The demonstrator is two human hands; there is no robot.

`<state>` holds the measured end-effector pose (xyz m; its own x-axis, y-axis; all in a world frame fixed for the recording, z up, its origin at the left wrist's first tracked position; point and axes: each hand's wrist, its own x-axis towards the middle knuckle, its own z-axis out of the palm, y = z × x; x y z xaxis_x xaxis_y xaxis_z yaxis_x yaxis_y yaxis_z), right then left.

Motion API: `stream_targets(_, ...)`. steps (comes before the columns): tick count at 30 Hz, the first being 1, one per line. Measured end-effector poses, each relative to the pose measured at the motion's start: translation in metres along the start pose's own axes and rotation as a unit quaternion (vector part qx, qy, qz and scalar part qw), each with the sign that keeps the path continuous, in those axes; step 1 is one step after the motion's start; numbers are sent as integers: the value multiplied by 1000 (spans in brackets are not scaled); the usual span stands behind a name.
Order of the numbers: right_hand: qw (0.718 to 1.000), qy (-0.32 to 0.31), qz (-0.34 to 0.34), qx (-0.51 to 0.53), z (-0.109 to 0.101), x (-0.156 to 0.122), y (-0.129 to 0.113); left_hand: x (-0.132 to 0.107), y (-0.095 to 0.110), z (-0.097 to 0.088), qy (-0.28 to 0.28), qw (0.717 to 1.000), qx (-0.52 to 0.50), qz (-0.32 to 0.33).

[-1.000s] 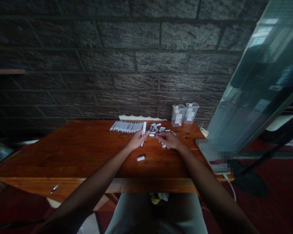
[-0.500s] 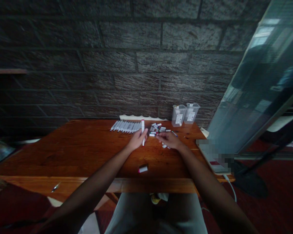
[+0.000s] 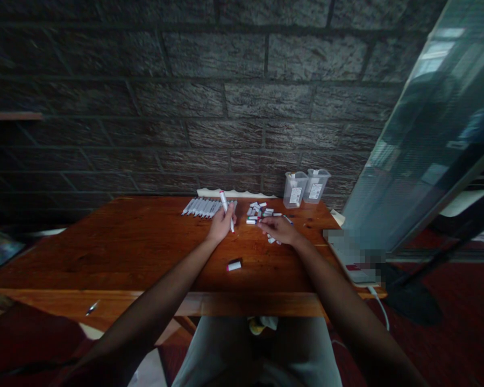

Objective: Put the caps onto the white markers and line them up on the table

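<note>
**Wooden table (image 3: 105, 242), centre frame: both hands work at its far edge.**
Upper centre, we note two clear containers (image 3: 304, 188) standing by the brick wall, clear of the hands. Left of them a row of markers (image 3: 204, 207) lies side by side, so none rolls. The left hand (image 3: 221, 224) is closed round one marker (image 3: 226, 207), pinched low and tilted up over the row's right end. The right hand (image 3: 278, 230) has its fingertips at the pile of caps (image 3: 260, 210); we cannot tell whether it grips one. A loose cap (image 3: 234, 265) lies alone, lower centre.

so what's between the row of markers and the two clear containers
In the head view, a loose heap of marker caps lies there; the right hand is at its near edge.
</note>
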<state>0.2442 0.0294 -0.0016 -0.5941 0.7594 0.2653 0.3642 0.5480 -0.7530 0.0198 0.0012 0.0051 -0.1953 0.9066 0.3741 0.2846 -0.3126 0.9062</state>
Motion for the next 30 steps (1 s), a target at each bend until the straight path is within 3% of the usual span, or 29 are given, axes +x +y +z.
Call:
stream_targets(11, 999, 1, 47, 17, -1, -5, -5, 0, -1, -1, 19, 1000, 17, 6)
stream_targets(23, 1000, 22, 15, 13, 0, -4, -4, 0, 0, -2, 16, 1000, 8, -4)
stream_targets(30, 998, 0, -60, 13, 4, -1, -3, 1, 0, -3, 22, 1000, 7, 5)
